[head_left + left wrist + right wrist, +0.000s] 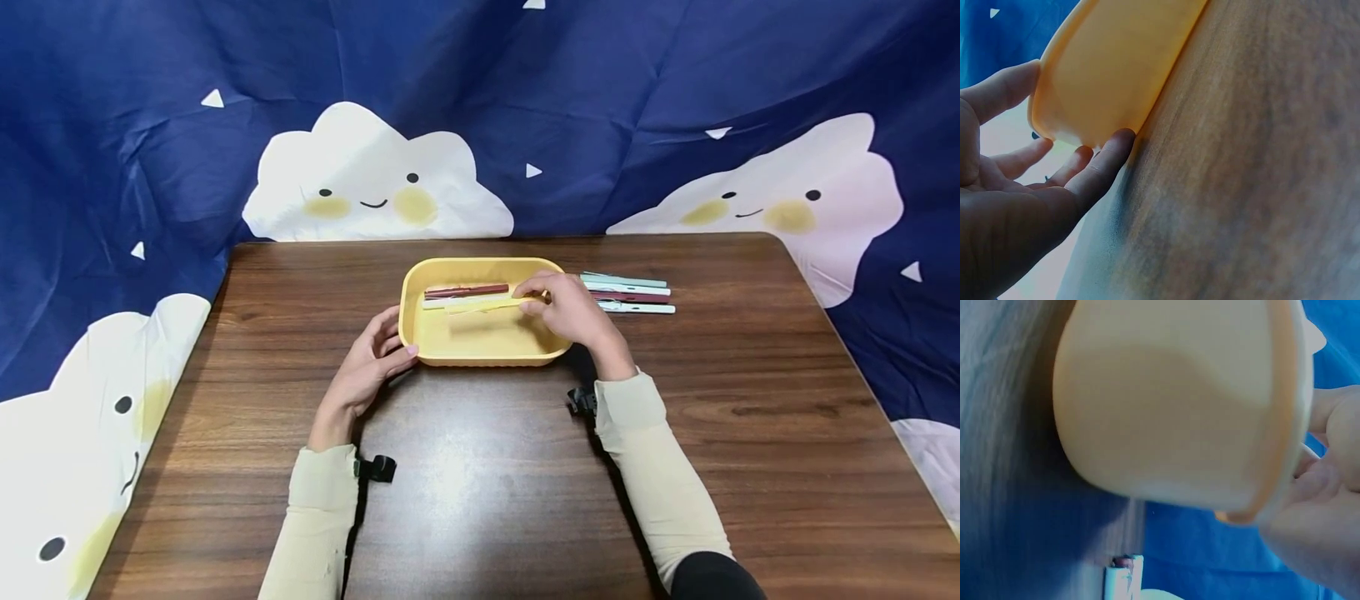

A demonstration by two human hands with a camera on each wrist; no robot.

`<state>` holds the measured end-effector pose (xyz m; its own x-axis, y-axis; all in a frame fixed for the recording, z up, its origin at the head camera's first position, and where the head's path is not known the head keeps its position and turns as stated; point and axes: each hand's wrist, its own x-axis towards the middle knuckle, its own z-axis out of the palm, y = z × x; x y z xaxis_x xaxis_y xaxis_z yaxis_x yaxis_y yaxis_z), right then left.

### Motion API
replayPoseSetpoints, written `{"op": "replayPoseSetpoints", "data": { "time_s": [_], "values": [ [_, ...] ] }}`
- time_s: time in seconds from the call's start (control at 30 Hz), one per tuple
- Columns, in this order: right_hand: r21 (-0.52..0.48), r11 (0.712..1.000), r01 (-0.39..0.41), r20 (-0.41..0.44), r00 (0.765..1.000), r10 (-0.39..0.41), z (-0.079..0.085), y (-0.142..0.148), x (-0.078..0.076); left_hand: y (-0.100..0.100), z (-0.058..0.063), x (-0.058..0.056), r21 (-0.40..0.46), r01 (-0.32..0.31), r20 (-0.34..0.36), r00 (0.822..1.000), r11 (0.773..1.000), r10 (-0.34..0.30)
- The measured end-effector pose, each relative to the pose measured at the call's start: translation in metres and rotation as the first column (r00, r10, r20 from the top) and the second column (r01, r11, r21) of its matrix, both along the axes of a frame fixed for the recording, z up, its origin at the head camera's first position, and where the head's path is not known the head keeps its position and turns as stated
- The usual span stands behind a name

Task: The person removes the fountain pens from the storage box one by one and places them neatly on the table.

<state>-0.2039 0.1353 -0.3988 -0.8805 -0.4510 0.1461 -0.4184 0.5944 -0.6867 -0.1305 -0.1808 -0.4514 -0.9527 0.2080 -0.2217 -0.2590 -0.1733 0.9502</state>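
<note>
A yellow tray-like box [480, 360] with rounded corners stands on the table. Its left end is held by my left hand [367, 362], with the thumb at the near corner and the fingers spread along the end wall; in the left wrist view, the fingertips touch the box's outside [1116, 69]. Over the box's inside, my right hand [566, 308] pinches a slim yellow pen [487, 307] near its right end. A dark red pen [465, 291] and a white pen [442, 303] lie inside, near the back wall. The right wrist view has the box's outer wall [1172, 412] hiding the pinching fingertips.
Right of the box, several pens lie side by side: a green pen [630, 281], a dark red pen [633, 297] and white pens [645, 308] among them. The brown wooden table [465, 500] meets a blue curtain [570, 83] with cloud prints at its back edge.
</note>
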Motion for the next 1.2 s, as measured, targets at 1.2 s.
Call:
{"op": "replayPoseSetpoints", "data": {
  "time_s": [1.2],
  "values": [
    [-0.014, 0.996, 0.093, -0.077, 0.993, -0.094, 0.004, 0.052, -0.003, 0.0, 0.001, 0.0, 0.0, 0.004, -0.003, 1.0, 1.0, -0.004]
  ]
}}
